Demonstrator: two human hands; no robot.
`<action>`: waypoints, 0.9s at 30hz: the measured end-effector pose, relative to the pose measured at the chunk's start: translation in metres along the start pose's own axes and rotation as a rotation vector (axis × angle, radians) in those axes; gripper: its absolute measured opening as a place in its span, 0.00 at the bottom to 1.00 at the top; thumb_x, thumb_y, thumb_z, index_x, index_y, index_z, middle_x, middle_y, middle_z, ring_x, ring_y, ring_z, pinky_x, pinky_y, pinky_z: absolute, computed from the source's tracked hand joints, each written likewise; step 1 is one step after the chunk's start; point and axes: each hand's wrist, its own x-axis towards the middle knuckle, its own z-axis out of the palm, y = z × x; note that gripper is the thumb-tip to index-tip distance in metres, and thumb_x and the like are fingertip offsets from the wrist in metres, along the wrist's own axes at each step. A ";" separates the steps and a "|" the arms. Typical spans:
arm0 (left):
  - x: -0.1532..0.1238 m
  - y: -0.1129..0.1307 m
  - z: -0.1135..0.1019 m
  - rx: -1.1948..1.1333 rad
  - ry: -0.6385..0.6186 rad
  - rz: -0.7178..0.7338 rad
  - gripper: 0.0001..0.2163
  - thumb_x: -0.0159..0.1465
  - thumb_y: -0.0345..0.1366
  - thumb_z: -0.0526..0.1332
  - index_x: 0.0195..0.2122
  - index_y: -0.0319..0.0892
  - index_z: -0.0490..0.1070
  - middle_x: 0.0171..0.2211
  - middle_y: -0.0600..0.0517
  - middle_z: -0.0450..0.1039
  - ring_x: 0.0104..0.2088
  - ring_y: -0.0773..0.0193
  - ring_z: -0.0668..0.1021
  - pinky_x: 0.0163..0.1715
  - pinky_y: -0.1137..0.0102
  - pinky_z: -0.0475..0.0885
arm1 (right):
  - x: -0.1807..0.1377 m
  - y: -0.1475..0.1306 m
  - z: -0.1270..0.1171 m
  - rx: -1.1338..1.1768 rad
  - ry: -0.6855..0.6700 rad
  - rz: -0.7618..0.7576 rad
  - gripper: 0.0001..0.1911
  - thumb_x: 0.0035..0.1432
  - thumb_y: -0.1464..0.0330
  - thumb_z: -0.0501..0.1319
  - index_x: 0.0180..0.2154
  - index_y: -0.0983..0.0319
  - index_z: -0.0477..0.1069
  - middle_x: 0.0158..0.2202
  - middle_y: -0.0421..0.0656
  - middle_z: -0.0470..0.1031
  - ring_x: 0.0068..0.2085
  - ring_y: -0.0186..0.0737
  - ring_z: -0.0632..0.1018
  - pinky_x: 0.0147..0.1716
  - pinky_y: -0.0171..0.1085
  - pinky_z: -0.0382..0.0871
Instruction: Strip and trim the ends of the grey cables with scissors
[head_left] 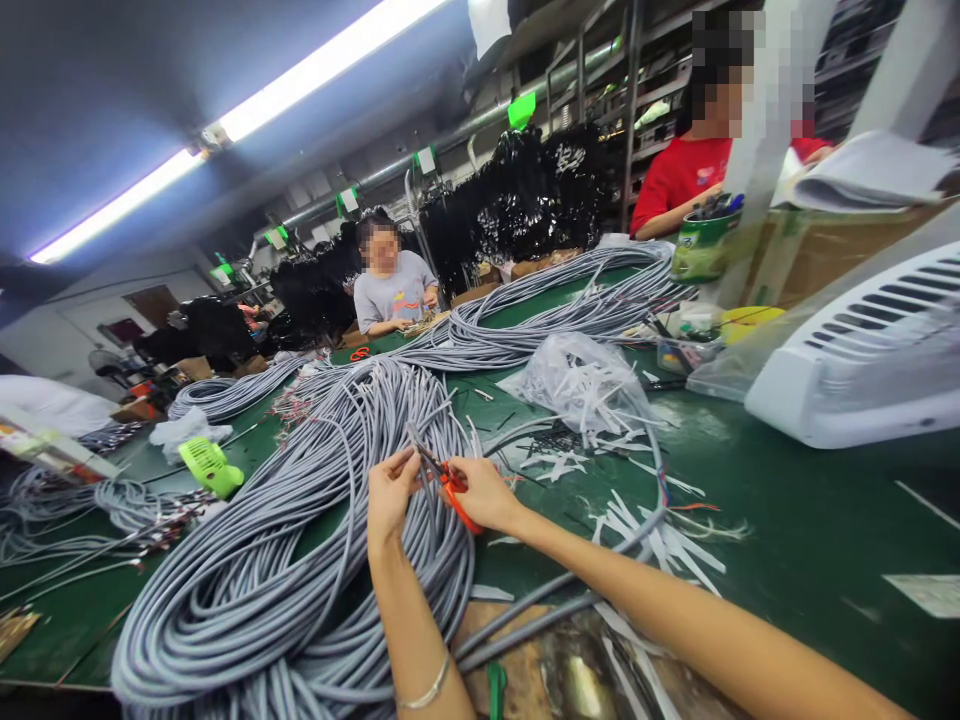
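Note:
My right hand [484, 492] grips a pair of scissors with orange handles [463, 508]. The dark blades point up and left, towards the fingertips of my left hand [391, 492]. Those fingertips are pinched together beside the blades; what lies between them is too small to make out. Both hands are above a large coil of grey cable [247, 600], whose loops spread to the left and front. Pale cable ends stick up just behind the hands. A separate grey cable [547, 600] curves across the table below my right forearm.
White strips [660, 545] and a clear plastic bag [581, 385] of strips lie right on the green table [795, 540]. More cable coils [517, 330] stretch behind. A lime-green fan [210, 467] stands left, a white slotted appliance [862, 350] right. Two people sit or stand across the table.

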 end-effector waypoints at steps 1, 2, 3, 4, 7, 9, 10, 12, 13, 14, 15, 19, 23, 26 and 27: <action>0.000 0.000 0.000 0.003 -0.005 0.001 0.18 0.35 0.38 0.72 0.26 0.34 0.76 0.23 0.45 0.78 0.27 0.56 0.79 0.29 0.62 0.75 | 0.000 0.000 0.000 0.000 -0.003 -0.001 0.06 0.42 0.77 0.57 0.20 0.62 0.64 0.19 0.38 0.70 0.21 0.32 0.67 0.20 0.29 0.58; 0.000 0.000 0.000 0.007 -0.010 0.002 0.18 0.35 0.39 0.72 0.26 0.33 0.76 0.24 0.45 0.78 0.27 0.56 0.79 0.29 0.62 0.75 | 0.000 0.000 0.000 -0.001 -0.005 -0.001 0.06 0.42 0.77 0.57 0.19 0.62 0.63 0.18 0.37 0.69 0.20 0.32 0.67 0.20 0.29 0.57; 0.000 0.000 0.000 0.011 -0.016 0.003 0.18 0.35 0.39 0.72 0.26 0.34 0.76 0.24 0.45 0.78 0.27 0.57 0.79 0.29 0.62 0.75 | 0.000 0.000 -0.001 -0.002 -0.008 -0.001 0.06 0.42 0.77 0.57 0.19 0.62 0.63 0.18 0.37 0.69 0.20 0.31 0.67 0.20 0.29 0.57; -0.001 0.001 0.000 0.017 -0.021 0.004 0.18 0.36 0.39 0.72 0.27 0.34 0.76 0.24 0.45 0.78 0.28 0.57 0.79 0.29 0.62 0.75 | 0.000 0.000 -0.001 -0.003 -0.009 -0.001 0.06 0.42 0.77 0.57 0.19 0.62 0.63 0.18 0.37 0.69 0.20 0.31 0.66 0.20 0.28 0.57; -0.001 0.001 0.000 0.038 -0.037 0.007 0.16 0.37 0.36 0.71 0.28 0.34 0.77 0.26 0.45 0.78 0.29 0.57 0.79 0.31 0.63 0.75 | 0.000 0.000 -0.001 -0.008 -0.010 0.002 0.06 0.42 0.78 0.57 0.19 0.62 0.63 0.18 0.37 0.68 0.20 0.31 0.66 0.20 0.28 0.57; -0.002 0.000 0.000 0.054 -0.050 0.005 0.16 0.37 0.34 0.71 0.28 0.34 0.77 0.27 0.44 0.79 0.30 0.57 0.80 0.33 0.63 0.74 | 0.000 0.000 -0.002 -0.011 -0.009 0.007 0.07 0.42 0.78 0.57 0.19 0.62 0.63 0.17 0.37 0.68 0.20 0.31 0.66 0.20 0.28 0.56; -0.002 0.000 -0.001 0.061 -0.056 0.004 0.16 0.36 0.33 0.71 0.29 0.34 0.77 0.28 0.44 0.79 0.30 0.57 0.80 0.34 0.63 0.74 | 0.000 0.000 -0.002 -0.012 -0.009 0.009 0.07 0.42 0.78 0.57 0.19 0.62 0.63 0.17 0.37 0.68 0.20 0.31 0.67 0.20 0.29 0.56; -0.001 0.000 -0.001 0.071 -0.065 0.003 0.16 0.36 0.31 0.71 0.29 0.34 0.77 0.29 0.44 0.79 0.31 0.57 0.80 0.36 0.62 0.74 | 0.001 0.001 -0.003 -0.014 -0.010 0.012 0.06 0.42 0.78 0.57 0.19 0.62 0.63 0.17 0.37 0.69 0.20 0.31 0.67 0.20 0.29 0.56; -0.001 0.000 -0.001 0.075 -0.068 0.003 0.16 0.35 0.30 0.71 0.29 0.35 0.77 0.29 0.44 0.79 0.32 0.56 0.80 0.37 0.62 0.74 | 0.001 0.001 -0.003 -0.014 -0.010 0.013 0.06 0.42 0.78 0.56 0.19 0.62 0.63 0.18 0.37 0.69 0.20 0.31 0.67 0.20 0.29 0.56; 0.000 -0.001 -0.001 0.079 -0.069 0.005 0.17 0.35 0.29 0.70 0.29 0.35 0.77 0.29 0.44 0.79 0.32 0.56 0.80 0.38 0.61 0.74 | 0.001 0.001 -0.003 -0.014 -0.010 0.014 0.06 0.42 0.78 0.56 0.19 0.63 0.63 0.18 0.37 0.69 0.20 0.31 0.67 0.20 0.29 0.56; 0.000 -0.001 -0.001 0.084 -0.069 0.006 0.17 0.35 0.29 0.70 0.29 0.34 0.77 0.30 0.44 0.79 0.33 0.56 0.80 0.39 0.61 0.73 | 0.001 0.001 -0.003 -0.015 -0.009 0.015 0.06 0.42 0.78 0.56 0.19 0.63 0.64 0.18 0.37 0.69 0.20 0.31 0.67 0.20 0.29 0.56; 0.000 0.000 0.000 0.101 -0.066 0.009 0.16 0.36 0.27 0.69 0.30 0.34 0.76 0.30 0.44 0.79 0.35 0.54 0.80 0.41 0.59 0.72 | 0.001 0.000 -0.003 -0.016 -0.008 0.018 0.06 0.42 0.77 0.57 0.19 0.62 0.63 0.17 0.36 0.67 0.20 0.31 0.65 0.20 0.28 0.55; 0.000 -0.001 0.002 0.101 -0.057 0.016 0.15 0.36 0.28 0.69 0.29 0.35 0.76 0.29 0.44 0.79 0.33 0.55 0.80 0.39 0.61 0.73 | 0.001 0.000 -0.003 -0.012 -0.011 0.022 0.08 0.42 0.77 0.57 0.18 0.62 0.61 0.16 0.35 0.64 0.20 0.30 0.64 0.20 0.28 0.54; 0.001 -0.001 0.003 0.104 -0.050 0.023 0.14 0.36 0.28 0.69 0.28 0.34 0.76 0.29 0.44 0.79 0.32 0.55 0.80 0.38 0.61 0.73 | 0.001 0.000 -0.003 -0.008 -0.012 0.023 0.08 0.42 0.78 0.57 0.18 0.62 0.60 0.16 0.35 0.63 0.20 0.30 0.64 0.20 0.28 0.54; 0.001 -0.001 0.003 0.107 -0.049 0.026 0.14 0.36 0.28 0.69 0.28 0.34 0.76 0.29 0.44 0.79 0.32 0.55 0.80 0.38 0.61 0.73 | 0.001 0.000 -0.003 -0.007 -0.013 0.022 0.08 0.42 0.78 0.57 0.18 0.62 0.60 0.16 0.35 0.63 0.20 0.30 0.63 0.20 0.28 0.54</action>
